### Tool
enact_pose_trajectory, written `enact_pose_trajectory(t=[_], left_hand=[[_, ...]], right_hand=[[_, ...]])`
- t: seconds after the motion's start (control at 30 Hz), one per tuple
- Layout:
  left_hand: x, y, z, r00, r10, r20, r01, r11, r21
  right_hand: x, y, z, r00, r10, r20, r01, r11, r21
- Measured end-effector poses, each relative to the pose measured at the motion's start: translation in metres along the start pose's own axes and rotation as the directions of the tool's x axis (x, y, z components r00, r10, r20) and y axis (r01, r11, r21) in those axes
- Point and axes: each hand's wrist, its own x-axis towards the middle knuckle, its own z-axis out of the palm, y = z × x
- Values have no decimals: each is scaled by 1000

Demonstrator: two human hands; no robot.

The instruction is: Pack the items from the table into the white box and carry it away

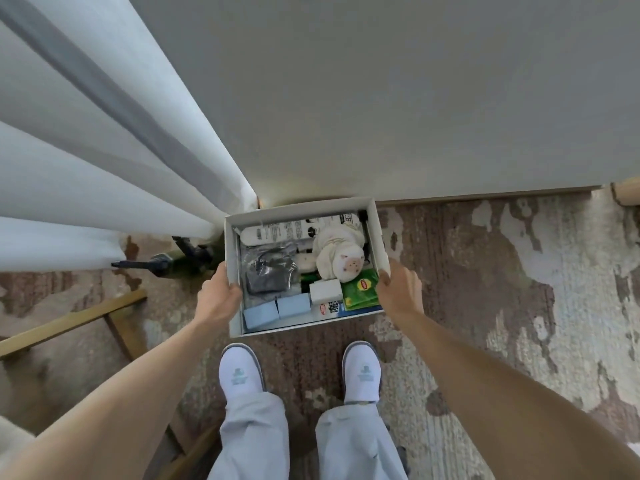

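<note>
The white box [376,233] is low over the patterned rug, close to the wall, in front of my feet. My left hand [218,296] grips its left wall, thumb over the rim. My right hand [398,289] grips its right wall. Inside lie a cream plush pig [341,252], a green tea packet [360,289], a small white box [325,291], two pale blue blocks [277,310], a dark item in a clear bag [268,271] and a white printed pack [294,230]. Whether the box touches the floor I cannot tell.
A grey wall [381,98] rises straight ahead. White curtains [86,168] hang at the left, with a dark tripod leg [162,265] at their foot. A wooden frame [72,320] lies at the left. My white shoes [301,372] stand on the rug.
</note>
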Motion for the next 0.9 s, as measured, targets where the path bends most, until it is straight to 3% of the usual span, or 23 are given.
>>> enact_pose_trajectory(t=[0.13,0.5,0.67,0.83,0.9], left_hand=[[8,2,19,997,-28,-78,29,999,14],[29,24,1,997,11,-70,-1,988,154],[34,26,-11,997,-3,79,-5,995,97],[-7,28,-24,978,-81,190,60,992,110],[-32,28,-31,975,-79,208,49,988,148]], right_hand=[[17,3,20,998,68,8,-68,998,-16],[37,-7,25,996,86,7,-85,994,-69],[39,-15,11,992,109,55,-104,991,-88],[6,-19,-14,967,113,227,-126,991,41],[-14,-15,-28,963,80,258,-84,996,3]])
